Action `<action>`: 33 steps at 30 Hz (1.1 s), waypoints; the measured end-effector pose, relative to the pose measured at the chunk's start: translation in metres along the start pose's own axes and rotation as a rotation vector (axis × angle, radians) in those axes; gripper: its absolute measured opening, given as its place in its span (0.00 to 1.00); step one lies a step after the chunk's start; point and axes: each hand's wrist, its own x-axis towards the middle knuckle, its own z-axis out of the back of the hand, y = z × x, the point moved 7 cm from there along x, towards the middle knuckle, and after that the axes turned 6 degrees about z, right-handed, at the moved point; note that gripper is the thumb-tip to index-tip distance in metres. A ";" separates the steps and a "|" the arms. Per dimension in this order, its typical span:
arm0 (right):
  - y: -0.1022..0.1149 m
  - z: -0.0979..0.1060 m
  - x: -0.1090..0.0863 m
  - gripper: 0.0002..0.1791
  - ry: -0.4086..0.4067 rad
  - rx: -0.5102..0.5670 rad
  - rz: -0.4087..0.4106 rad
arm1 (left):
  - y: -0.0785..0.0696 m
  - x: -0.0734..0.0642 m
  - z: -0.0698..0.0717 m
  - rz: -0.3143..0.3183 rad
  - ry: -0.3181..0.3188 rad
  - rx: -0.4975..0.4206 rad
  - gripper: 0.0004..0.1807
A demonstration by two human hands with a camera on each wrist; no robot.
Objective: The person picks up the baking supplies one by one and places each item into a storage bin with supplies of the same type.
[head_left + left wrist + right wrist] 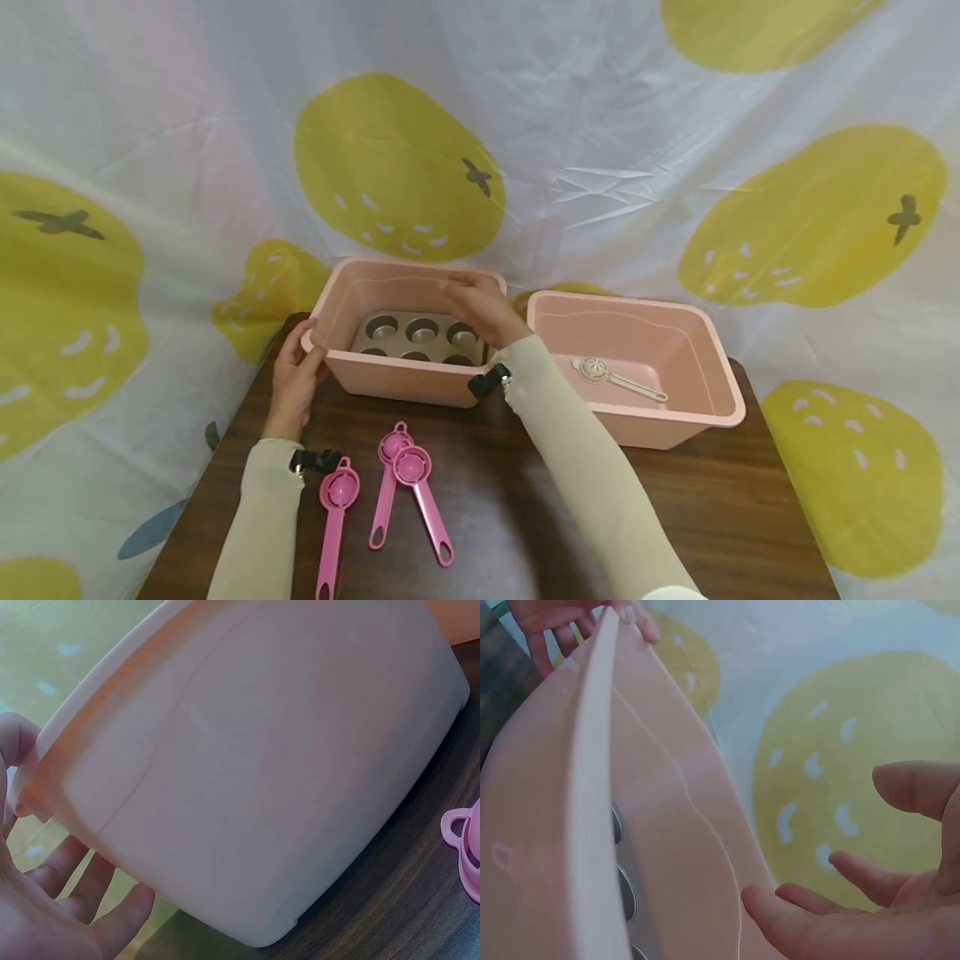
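My left hand (292, 387) grips the front left corner of a pink plastic bin (405, 383), its thumb at the rim. In the left wrist view the other fingers lie against the bin wall (262, 750). Inside the bin lies a dark muffin pan (402, 332), its front part hidden by the front wall. Over the bin's right side hovers my right hand (480, 308). The right wrist view shows this hand (877, 907) with fingers spread and nothing held.
A second pink bin (652, 417) stands to the right, holding a cream egg separator (595, 370). Nearer on the brown table (712, 500) lie a pink egg separator (340, 490) and two more, one separator (412, 467) overlapping the other separator (386, 500). A lemon-print curtain (585, 125) hangs behind.
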 end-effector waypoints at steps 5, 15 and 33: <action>0.003 0.000 -0.010 0.31 0.017 0.015 0.047 | -0.001 0.000 -0.003 -0.004 0.004 -0.006 0.28; 0.004 0.009 -0.032 0.26 -0.030 0.044 0.125 | -0.001 -0.001 -0.004 0.008 0.002 0.003 0.29; 0.013 0.020 -0.077 0.21 -0.052 -0.034 0.279 | 0.001 -0.009 -0.001 -0.010 0.020 0.008 0.28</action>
